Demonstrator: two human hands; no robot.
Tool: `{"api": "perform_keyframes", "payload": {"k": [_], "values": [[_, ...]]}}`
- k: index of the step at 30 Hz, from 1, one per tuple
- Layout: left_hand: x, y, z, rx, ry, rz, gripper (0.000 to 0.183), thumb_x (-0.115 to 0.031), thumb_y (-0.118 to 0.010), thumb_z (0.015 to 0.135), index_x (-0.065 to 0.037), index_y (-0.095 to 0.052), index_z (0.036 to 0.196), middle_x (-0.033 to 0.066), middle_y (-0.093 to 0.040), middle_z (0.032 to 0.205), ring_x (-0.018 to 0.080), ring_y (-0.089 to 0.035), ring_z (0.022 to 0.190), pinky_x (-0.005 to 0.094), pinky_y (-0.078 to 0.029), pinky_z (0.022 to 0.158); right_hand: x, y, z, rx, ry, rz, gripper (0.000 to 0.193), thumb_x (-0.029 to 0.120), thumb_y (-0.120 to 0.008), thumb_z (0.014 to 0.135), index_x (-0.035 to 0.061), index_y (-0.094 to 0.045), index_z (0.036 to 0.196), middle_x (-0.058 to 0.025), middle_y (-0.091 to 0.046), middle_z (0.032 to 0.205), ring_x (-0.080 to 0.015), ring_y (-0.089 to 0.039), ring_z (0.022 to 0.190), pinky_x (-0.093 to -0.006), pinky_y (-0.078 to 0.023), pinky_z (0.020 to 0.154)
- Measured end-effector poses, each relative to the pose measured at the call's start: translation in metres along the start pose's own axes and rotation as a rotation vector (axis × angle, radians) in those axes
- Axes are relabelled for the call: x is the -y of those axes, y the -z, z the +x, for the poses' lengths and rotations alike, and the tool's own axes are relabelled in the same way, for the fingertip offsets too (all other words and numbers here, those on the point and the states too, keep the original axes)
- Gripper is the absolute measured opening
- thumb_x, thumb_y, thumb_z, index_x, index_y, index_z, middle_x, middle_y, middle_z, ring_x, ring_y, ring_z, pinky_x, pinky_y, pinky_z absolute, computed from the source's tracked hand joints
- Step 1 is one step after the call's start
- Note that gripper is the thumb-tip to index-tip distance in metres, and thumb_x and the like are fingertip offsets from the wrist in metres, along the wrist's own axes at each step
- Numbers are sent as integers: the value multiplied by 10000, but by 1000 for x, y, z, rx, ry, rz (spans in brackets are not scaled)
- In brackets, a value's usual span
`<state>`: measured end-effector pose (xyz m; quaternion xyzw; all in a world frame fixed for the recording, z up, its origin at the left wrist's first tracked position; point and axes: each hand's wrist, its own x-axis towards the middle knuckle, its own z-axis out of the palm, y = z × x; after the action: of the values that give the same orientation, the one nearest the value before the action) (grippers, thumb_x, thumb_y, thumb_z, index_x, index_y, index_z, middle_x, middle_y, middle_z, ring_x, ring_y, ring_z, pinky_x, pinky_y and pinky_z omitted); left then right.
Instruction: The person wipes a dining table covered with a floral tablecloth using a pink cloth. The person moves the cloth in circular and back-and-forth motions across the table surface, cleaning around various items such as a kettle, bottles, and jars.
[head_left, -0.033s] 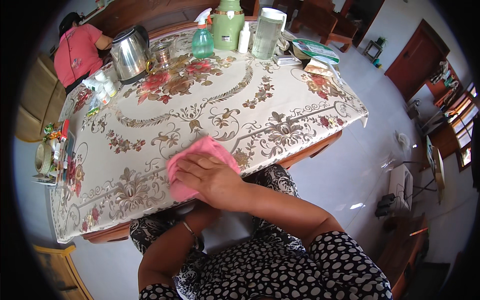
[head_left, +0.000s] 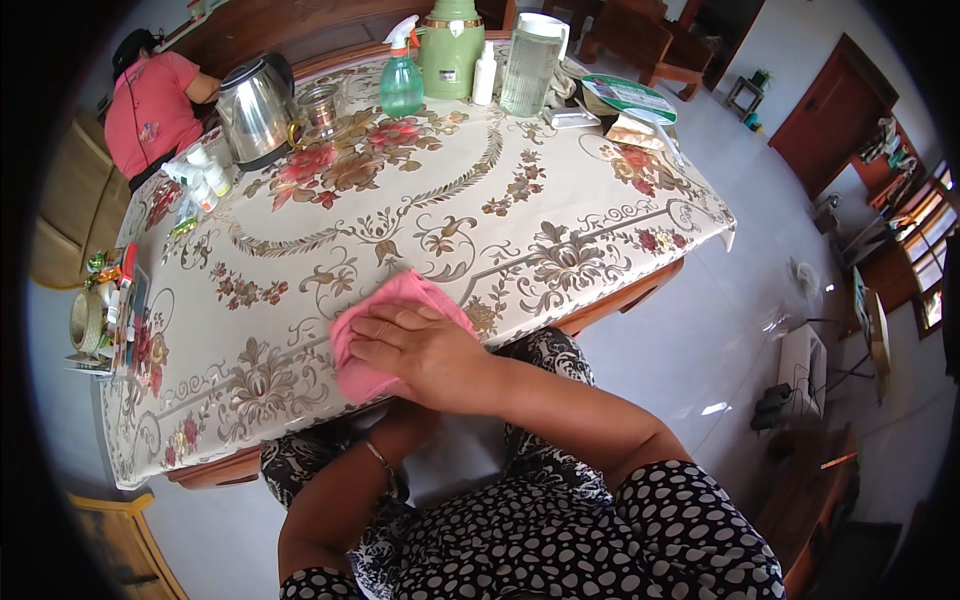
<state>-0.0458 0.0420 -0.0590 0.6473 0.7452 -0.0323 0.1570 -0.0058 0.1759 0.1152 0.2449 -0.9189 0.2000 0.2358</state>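
Fingers [head_left: 378, 330] of the right hand [head_left: 432, 360] lie nearly straight and close together, pressed flat over a pink cloth [head_left: 428, 292] rather than curled round it. The cloth rests on the patterned tablecloth [head_left: 320, 225] at the near edge of the counter [head_left: 215, 470], in front of the person's lap. The left hand [head_left: 410, 424] is mostly hidden beneath the right, low by that edge; I cannot tell how its fingers stand or whether they hold anything.

With the cloth held only by downward pressure, a light or uneven push could let it bunch or slide out from under the palm, and so close to the edge it could slip over into the lap. Too much pressure might drag the tablecloth and ruck it. A hard pull could then unsettle what stands on it: the steel kettle [head_left: 255, 112], spray bottle [head_left: 402, 88], green flask [head_left: 452, 62] and clear pitcher [head_left: 526, 78], the tall ones being likeliest to tip.
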Motion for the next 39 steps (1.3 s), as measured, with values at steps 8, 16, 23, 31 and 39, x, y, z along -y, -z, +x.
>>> {"api": "perform_keyframes", "payload": {"k": [8,16,23,31,39], "values": [[10,-32,1,-1,-62,62,198,-297,-581,802,-123,-674,808,89,-666,802,256,-656,777,403,-524,645,-132,87,-71,-159,-267,-347,399,209,-753,699,121,-634,1069,-72,-651,1021,-262,-605,971,-365,-438,935],[0,-13,0,108,-54,16,209,-303,-583,810,-115,-659,857,97,-665,823,265,-660,787,405,-527,636,-277,192,-204,-157,-962,-847,511,492,-574,827,171,-549,1224,-114,-624,1123,-300,-563,1081,-435,-365,995],[-9,-4,-4,214,16,-125,232,-291,-585,821,-96,-636,936,107,-655,906,282,-658,779,416,-528,629,-329,197,-179,-24,-1163,-770,546,477,-516,860,117,-504,1270,-151,-531,1275,-333,-464,1201,-421,-353,1021],[-16,2,-5,94,-28,-129,158,-222,-574,801,-90,-648,845,110,-655,852,285,-654,769,410,-522,638,-335,127,-75,12,-948,-748,568,467,-509,871,57,-495,1264,-164,-526,1279,-365,-453,1205,-426,-356,1019],[-31,2,-7,155,-27,-158,130,-190,-575,778,-84,-650,792,112,-651,815,281,-651,758,406,-518,646,-322,68,20,20,-750,-617,497,424,-501,895,49,-513,1221,-180,-557,1227,-362,-491,1160,-421,-376,994]]}}
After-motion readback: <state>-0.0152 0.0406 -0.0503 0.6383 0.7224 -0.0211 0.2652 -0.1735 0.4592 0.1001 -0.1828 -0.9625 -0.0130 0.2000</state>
